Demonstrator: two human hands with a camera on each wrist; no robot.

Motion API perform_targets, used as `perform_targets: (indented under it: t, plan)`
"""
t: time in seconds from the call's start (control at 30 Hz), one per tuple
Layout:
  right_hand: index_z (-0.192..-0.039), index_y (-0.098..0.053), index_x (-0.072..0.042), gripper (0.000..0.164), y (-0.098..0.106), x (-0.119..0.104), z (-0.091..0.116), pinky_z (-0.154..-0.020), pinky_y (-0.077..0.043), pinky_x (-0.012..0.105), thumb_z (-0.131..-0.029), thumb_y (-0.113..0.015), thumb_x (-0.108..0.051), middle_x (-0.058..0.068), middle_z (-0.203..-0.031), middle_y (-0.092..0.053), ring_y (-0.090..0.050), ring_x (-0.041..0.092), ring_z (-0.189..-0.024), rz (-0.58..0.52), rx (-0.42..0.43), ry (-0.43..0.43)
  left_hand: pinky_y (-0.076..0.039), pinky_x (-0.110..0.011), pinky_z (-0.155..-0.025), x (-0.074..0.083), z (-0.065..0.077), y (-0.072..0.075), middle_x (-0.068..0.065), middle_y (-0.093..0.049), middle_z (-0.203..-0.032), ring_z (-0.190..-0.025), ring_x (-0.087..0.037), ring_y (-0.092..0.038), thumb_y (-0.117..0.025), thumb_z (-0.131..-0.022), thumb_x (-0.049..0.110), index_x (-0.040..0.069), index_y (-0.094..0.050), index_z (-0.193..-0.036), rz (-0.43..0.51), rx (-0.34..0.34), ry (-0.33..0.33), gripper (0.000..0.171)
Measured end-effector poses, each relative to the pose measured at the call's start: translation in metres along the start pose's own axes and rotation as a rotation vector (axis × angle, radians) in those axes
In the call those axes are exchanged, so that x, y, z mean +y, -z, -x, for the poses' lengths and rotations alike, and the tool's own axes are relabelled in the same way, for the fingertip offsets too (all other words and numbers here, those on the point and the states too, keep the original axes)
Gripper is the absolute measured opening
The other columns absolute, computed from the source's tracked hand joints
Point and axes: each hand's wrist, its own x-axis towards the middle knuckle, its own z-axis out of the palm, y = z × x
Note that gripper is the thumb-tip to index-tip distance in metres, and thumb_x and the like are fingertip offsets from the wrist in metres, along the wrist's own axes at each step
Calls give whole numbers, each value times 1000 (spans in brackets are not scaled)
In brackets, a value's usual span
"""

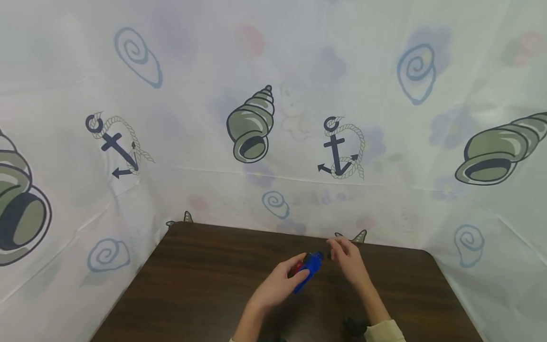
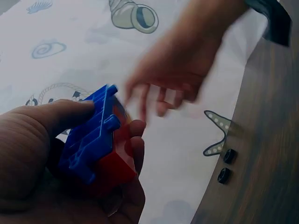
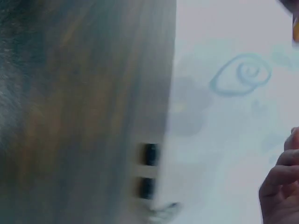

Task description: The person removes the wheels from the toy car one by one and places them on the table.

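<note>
A toy vehicle (image 2: 124, 154) with a red body and a blue, ridged underside is gripped in my left hand (image 1: 278, 285). The thumb presses on the blue side and the fingers curl round the red body. A dark round part shows beside the thumb in the left wrist view. My right hand (image 1: 348, 259) is just right of the toy, apart from it, its fingers loosely bent and blurred; nothing clear shows in them. Two small black wheels (image 2: 226, 165) lie near the table's far edge. In the right wrist view, bent fingers (image 3: 280, 182) show at the right edge.
The dark wood-grain table (image 1: 205, 270) reaches back to a pale cloth backdrop (image 1: 192, 142) printed with shells and anchors. A black object (image 1: 354, 327) lies near my right forearm, and another dark one (image 1: 279, 338) is partly visible at the bottom edge.
</note>
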Motion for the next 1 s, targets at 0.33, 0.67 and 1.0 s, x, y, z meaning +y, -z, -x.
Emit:
perform_targets:
  t: [0.33,0.67,1.0]
  plan:
    - [-85,-50,-27,33,-6,-59,12,-51,-30,18,-106,-66,-48,-21,-66,-39,-31,-5,-53,725,-92,591,-56,-38,-99,-3,-3,-1,3,-72,-126,-117,-17,-66,-67,-107,41,20,-61,-149,-126,-17,-76,47]
    - [-73,-50,-27,40,-15,-61,12,-48,-25,23,-106,-62,-48,-16,-56,-33,-30,3,-49,936,-185,587,-53,-33,-97,-5,2,3,5,-71,-120,-112,-14,-65,-72,-104,42,25,-67,-133,-134,38,-107,34]
    - [-60,-45,-28,52,-29,-58,15,-45,-29,24,-110,-56,-36,-16,-51,-35,-33,3,-45,925,-102,516,-57,-47,-99,-11,-4,8,-19,-65,-141,-124,-31,-67,-77,-102,39,19,-47,-155,20,272,-82,64]
